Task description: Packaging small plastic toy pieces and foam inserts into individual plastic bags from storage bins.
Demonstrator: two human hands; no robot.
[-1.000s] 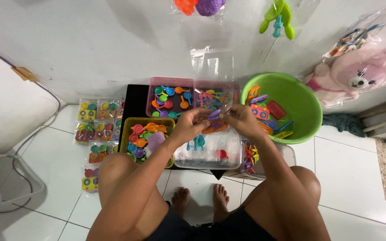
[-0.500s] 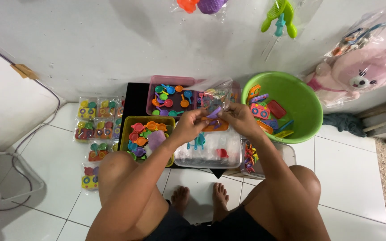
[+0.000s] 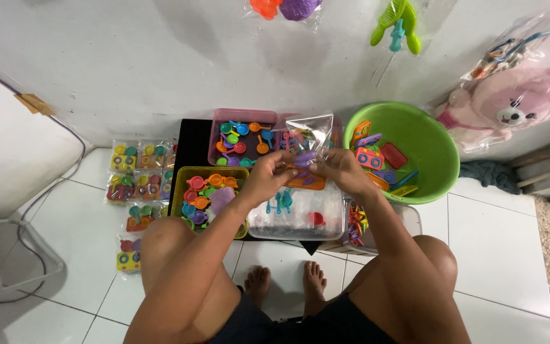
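I sit on the floor with both hands raised over the trays. My left hand (image 3: 268,176) and my right hand (image 3: 340,169) together hold a clear plastic bag (image 3: 305,137) with small purple and orange toy pieces inside. The bag's open top sticks up between my fingers. Right below my hands lies a clear box (image 3: 300,213) with clear bags and a few small toy pieces. A yellow tray (image 3: 183,175) of small coloured toy pans is at my left knee. A pink tray (image 3: 243,118) of toy spoons and pans stands behind it.
A green basin (image 3: 431,150) with toy pieces stands at the right. Several packed toy bags (image 3: 136,178) lie on the white tiles at the left. A bagged pink plush toy (image 3: 510,108) leans at the far right. A white wall with hanging bagged toys rises behind.
The clear bag stood taller a second ago; it now sits lower and more crumpled between my hands. My hands have stayed in nearly the same place.
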